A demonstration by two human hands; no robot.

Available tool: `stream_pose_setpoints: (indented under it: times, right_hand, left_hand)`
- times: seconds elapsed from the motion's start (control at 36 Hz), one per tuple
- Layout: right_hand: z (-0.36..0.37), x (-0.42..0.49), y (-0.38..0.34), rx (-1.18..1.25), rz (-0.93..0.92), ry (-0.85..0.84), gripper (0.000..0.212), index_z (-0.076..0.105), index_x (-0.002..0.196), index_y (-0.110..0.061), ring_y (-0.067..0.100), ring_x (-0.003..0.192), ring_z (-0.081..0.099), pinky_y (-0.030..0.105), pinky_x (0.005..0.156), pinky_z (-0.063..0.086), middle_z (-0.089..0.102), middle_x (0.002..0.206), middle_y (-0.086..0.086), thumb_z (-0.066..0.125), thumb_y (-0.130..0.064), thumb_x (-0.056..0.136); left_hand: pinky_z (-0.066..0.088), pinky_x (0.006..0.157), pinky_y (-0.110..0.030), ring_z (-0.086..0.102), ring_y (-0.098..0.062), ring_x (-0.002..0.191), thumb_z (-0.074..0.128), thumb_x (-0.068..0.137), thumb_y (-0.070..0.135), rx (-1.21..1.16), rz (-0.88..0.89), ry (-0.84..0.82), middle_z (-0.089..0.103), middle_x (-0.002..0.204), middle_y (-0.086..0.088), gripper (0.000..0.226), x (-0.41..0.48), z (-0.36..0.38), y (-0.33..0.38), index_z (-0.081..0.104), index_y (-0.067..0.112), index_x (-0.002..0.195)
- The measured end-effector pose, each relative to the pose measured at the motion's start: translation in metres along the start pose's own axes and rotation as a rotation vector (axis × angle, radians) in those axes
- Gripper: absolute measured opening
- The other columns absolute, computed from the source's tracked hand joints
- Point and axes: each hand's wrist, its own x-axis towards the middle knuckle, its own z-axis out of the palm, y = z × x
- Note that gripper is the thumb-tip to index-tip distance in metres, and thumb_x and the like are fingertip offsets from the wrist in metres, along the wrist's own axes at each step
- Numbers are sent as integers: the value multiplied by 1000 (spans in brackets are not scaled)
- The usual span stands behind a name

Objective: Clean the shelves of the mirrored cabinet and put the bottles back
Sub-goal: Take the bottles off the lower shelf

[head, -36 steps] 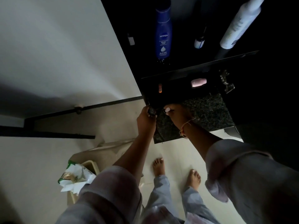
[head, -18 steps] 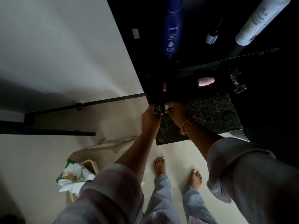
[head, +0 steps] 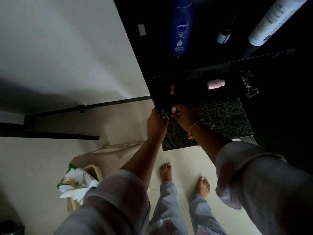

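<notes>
We see 2 hands raised to the lower front edge of the dark open cabinet [head: 152, 48]. The left grip [head: 157, 123] is clenched round a small dark round-topped object [head: 163, 113], held just at that edge. The right grip [head: 184, 117], with a thin thread bracelet [head: 193, 129] on its wrist, has its fingers curled against the same object. In this gloom we cannot tell whether it pinches it or only touches it.

On the upper shelf [head: 220, 64] stand 3 bottles, well apart. They are a blue plastic Nivea body-milk bottle [head: 182, 26], a small dark bottle with a white label [head: 223, 37] and a tall white cylindrical bottle [head: 269, 22]. In the compartment below, a small pink bottle [head: 216, 84] lies on its side, with a tiny orange item [head: 172, 89] further left and a metal hinge [head: 249, 87] to the right.

Under the hands is the speckled black stone desk [head: 225, 119]. On the pale tiled floor [head: 183, 160] we see 2 bare feet, and a cream bin [head: 94, 172] holding a crumpled white-and-green wrapper [head: 74, 182].
</notes>
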Motion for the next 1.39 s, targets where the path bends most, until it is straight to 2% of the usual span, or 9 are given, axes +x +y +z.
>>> stream_pose_setpoints:
  times: [0.19,0.33,0.56,0.69,0.89,1.0,1.11,1.28,1.39]
  right_hand:
    - [-3,-7,4,47,38,13,40,56,120,-24,31,110,60,48,92,51,64,117,9,66,-11,83]
    - [-25,-28,-10,43,62,30,46,55,128,-10,32,117,55,48,100,46,59,128,13,68,-8,83]
    - [-72,-77,-48,60,-65,219,34,67,111,-5,32,93,66,42,90,52,68,108,16,67,1,77]
    - [-115,-102,-78,-2,-184,363,28,72,97,-11,25,87,68,16,84,44,70,97,9,64,3,74]
    - [-175,-116,-118,63,-267,450,21,71,95,-12,21,80,69,35,80,57,69,94,8,66,-2,76]
    - [-211,-122,-147,86,-319,566,8,70,85,-14,19,71,67,9,71,47,67,85,6,70,-9,79]
    - [-253,-127,-184,-5,-462,793,6,66,87,-17,24,80,63,34,77,52,60,86,3,66,-22,84]
    - [-333,-137,-248,-277,-609,1097,28,63,107,-14,27,102,50,35,90,44,55,111,9,62,-29,83]
    - [-373,-120,-263,-420,-527,1005,47,59,119,-12,32,113,50,40,95,45,54,125,10,60,-32,77]
  left_hand:
    - [39,74,-21,59,-19,104,63,91,22,-30,-48,29,64,117,-8,37,-12,-11,5,50,8,123]
    - [46,98,-32,53,-18,119,64,91,23,-16,18,77,56,129,-7,47,-37,-28,10,47,9,133]
    - [53,82,-34,63,-17,89,60,83,1,7,226,190,62,98,-1,26,-79,-62,54,66,17,102]
    - [53,76,-28,66,-11,82,63,87,10,-59,368,217,66,92,2,14,-100,-87,109,68,19,97]
    - [39,74,-6,63,-7,81,65,90,18,-185,483,308,70,86,3,8,-117,-115,190,71,17,87]
    - [45,80,-18,61,-11,85,61,93,13,-211,569,387,69,97,-5,11,-122,-127,223,71,11,98]
    - [44,91,-25,58,-19,99,62,92,7,-163,799,516,63,106,-10,18,-122,-148,260,65,6,110]
    - [39,106,-32,49,-22,121,64,91,33,141,1061,666,55,128,-8,45,-114,-197,326,56,8,127]
    - [37,107,-37,47,-28,127,60,87,51,291,1078,677,53,136,-12,65,-100,-215,355,52,6,133]
